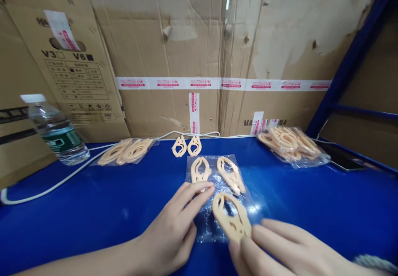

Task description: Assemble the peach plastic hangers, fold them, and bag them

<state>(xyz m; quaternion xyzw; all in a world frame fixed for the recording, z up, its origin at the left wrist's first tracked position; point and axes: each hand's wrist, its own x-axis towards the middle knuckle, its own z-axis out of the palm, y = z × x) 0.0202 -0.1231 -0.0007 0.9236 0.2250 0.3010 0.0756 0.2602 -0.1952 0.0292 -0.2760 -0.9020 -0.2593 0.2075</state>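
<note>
My right hand [276, 247] pinches the lower end of a beige folding hanger piece [231, 216], held above the near part of a clear plastic bag [208, 226]. Two more beige pieces, one at the left [200, 170] and one at the right [230, 174], lie at the bag's far part. My left hand [180, 222] rests at the bag's left side, fingers extended, its fingertips at the lower end of the left piece. Whether those fingertips grip anything is hard to tell.
Two small beige pieces [187, 146] lie by a white cable [62, 181] at the back. Bagged pieces sit at back left [126, 151] and back right [290, 143], beside a dark phone [345, 160]. A water bottle [59, 133] stands left, before cardboard [168, 52].
</note>
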